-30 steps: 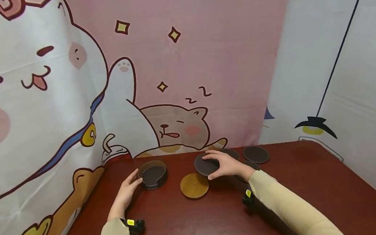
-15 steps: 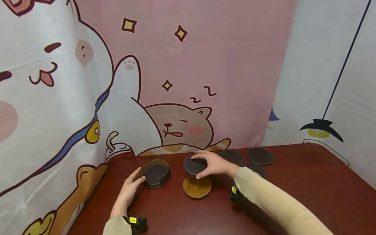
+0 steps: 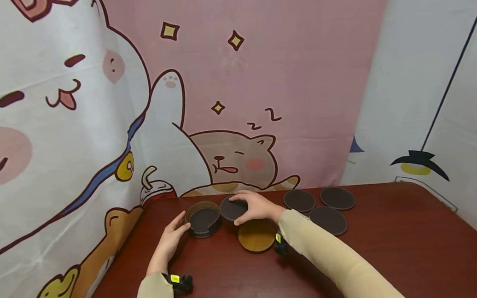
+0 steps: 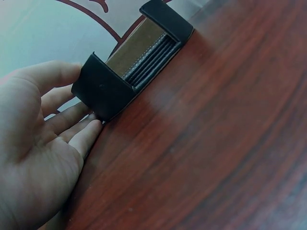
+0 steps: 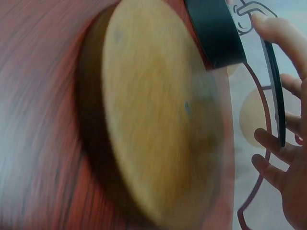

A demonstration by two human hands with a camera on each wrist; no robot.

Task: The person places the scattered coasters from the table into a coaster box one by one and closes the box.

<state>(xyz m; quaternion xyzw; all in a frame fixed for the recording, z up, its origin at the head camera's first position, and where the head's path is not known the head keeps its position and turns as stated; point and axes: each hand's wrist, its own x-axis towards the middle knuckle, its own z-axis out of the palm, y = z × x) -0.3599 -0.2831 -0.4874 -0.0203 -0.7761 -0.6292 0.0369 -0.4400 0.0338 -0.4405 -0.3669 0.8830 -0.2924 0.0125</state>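
Observation:
A round black coaster holder [image 3: 212, 229] with a tan inner wall stands at the back left of the table. Dark coasters [image 4: 156, 56] lie stacked inside, seen through the front notch in the left wrist view. My left hand [image 3: 168, 241] holds the holder's left side between thumb and fingers. My right hand [image 3: 258, 207] pinches a dark round coaster [image 3: 230, 208] by its edge, tilted, just right of the holder. In the right wrist view that coaster [image 5: 275, 96] appears nearly edge-on, apart from the holder's wall [image 5: 215, 31].
A round wooden disc [image 3: 255, 238] lies below my right hand, partly covered by it. Several dark coasters [image 3: 328, 220] lie flat at the back right of the reddish-brown table [image 3: 231, 283]. A cartoon-printed cloth [image 3: 299, 71] hangs behind.
My right hand has carried the coaster leftward, from above the wooden disc to beside the holder. The coasters at the right are now uncovered. My left hand stays at the holder; the head view shifts slightly.

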